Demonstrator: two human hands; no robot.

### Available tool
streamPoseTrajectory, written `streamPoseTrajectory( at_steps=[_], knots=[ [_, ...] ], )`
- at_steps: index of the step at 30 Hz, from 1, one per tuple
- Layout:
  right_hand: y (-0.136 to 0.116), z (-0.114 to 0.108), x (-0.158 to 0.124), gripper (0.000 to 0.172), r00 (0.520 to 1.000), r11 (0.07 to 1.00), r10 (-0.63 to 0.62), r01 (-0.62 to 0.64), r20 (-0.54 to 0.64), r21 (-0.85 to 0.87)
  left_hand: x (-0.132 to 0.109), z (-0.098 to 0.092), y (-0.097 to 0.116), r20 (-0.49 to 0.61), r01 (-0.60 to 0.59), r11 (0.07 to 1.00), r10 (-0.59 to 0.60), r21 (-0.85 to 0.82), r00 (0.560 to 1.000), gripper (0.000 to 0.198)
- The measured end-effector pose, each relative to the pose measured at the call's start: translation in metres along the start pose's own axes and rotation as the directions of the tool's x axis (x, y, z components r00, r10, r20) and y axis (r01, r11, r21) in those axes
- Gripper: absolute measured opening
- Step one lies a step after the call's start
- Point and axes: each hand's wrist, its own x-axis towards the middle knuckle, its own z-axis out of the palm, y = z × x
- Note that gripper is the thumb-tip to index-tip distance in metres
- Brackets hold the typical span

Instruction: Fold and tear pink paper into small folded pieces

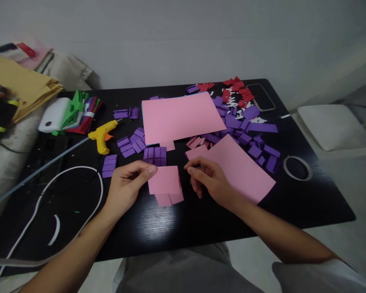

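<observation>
My left hand point(128, 183) pinches the left edge of a small pink paper piece point(164, 179), with another pink layer showing below it. To its right, my right hand point(205, 177) has its fingers curled, thumb near the index finger; whatever may be between them is too small to name. Under and beside my right wrist lies a large pink sheet point(238, 171). Farther back, a wide pink sheet point(183, 118) lies across purple folded pieces. A purple folded strip point(155, 154) is just behind the held paper.
A yellow glue gun point(103, 136) lies at left, near a white cable point(99, 179) looping over the black table. Purple pieces point(254, 151), red scraps point(245, 93) and a tape ring point(297, 167) are at right. Green and red bundles point(82, 114) stand back left.
</observation>
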Motion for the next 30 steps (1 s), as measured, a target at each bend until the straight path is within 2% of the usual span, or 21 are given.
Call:
streamPoseTrajectory(
  at_steps=[2, 3, 6, 8, 9, 12, 16, 18, 20, 22, 24, 26, 28, 30],
  knots=[
    [-0.003, 0.001, -0.005, 0.038, 0.996, 1.0, -0.018, 0.018, 0.087, 0.005, -0.004, -0.002, 0.001, -0.034, -0.128, 0.991, 0.129, 0.032, 0.991, 0.011],
    [-0.004, 0.001, -0.008, 0.041, 0.991, 0.997, -0.067, 0.07, 0.117, -0.02, -0.007, -0.003, 0.002, -0.023, -0.204, 0.977, 0.206, 0.056, 0.978, 0.006],
    [-0.005, 0.001, -0.013, 0.039, 0.936, 0.914, -0.325, 0.348, 0.136, -0.21, -0.013, -0.003, 0.007, 0.094, -0.413, 0.905, 0.404, 0.102, 0.91, 0.012],
    [-0.005, -0.001, -0.014, 0.035, 0.878, 0.799, -0.461, 0.475, 0.132, -0.368, -0.014, -0.002, 0.009, 0.152, -0.48, 0.872, 0.464, 0.095, 0.873, 0.018],
    [-0.005, -0.002, -0.013, 0.033, 0.86, 0.753, -0.494, 0.496, 0.127, -0.432, -0.014, -0.001, 0.01, 0.165, -0.496, 0.864, 0.479, 0.087, 0.862, 0.018],
    [-0.003, -0.002, -0.011, 0.032, 0.856, 0.721, -0.508, 0.484, 0.097, -0.496, -0.013, 0.002, 0.01, 0.175, -0.508, 0.857, 0.489, 0.083, 0.854, 0.018],
    [0.002, 0.002, -0.01, 0.024, 0.882, 0.806, -0.469, 0.452, 0.054, -0.382, -0.012, 0.007, 0.003, 0.177, -0.485, 0.867, 0.463, 0.116, 0.869, 0.016],
    [0.005, 0.006, -0.011, 0.017, 0.9, 0.844, -0.435, 0.415, 0.019, -0.34, -0.013, 0.012, -0.003, 0.111, -0.433, 0.893, 0.421, 0.126, 0.9, 0.019],
    [0.007, 0.01, -0.012, 0.018, 0.919, 0.881, -0.39, 0.357, -0.05, -0.311, -0.013, 0.018, -0.009, 0.004, -0.336, 0.941, 0.336, 0.047, 0.942, 0.031],
    [0.008, 0.014, -0.012, 0.025, 0.929, 0.914, -0.344, 0.298, -0.135, -0.275, -0.013, 0.024, -0.013, -0.041, -0.22, 0.969, 0.217, -0.111, 0.975, 0.045],
    [0.01, 0.016, -0.011, 0.033, 0.933, 0.942, -0.299, 0.255, -0.202, -0.218, -0.013, 0.028, -0.015, 0.016, -0.105, 0.97, 0.112, -0.22, 0.994, 0.046],
    [0.011, 0.015, -0.01, 0.041, 0.944, 0.967, -0.231, 0.197, -0.237, -0.159, -0.014, 0.029, -0.014, 0.081, -0.027, 0.975, 0.046, -0.22, 0.996, 0.034],
    [0.011, 0.013, -0.008, 0.044, 0.964, 0.986, -0.152, 0.131, -0.22, -0.105, -0.014, 0.029, -0.013, 0.079, 0.0, 0.984, 0.015, -0.181, 0.997, 0.027],
    [0.009, 0.01, -0.006, 0.039, 0.988, 0.995, -0.09, 0.086, -0.127, -0.043, -0.014, 0.029, -0.012, 0.025, -0.002, 0.987, 0.006, -0.16, 1.0, 0.032]
  ],
)
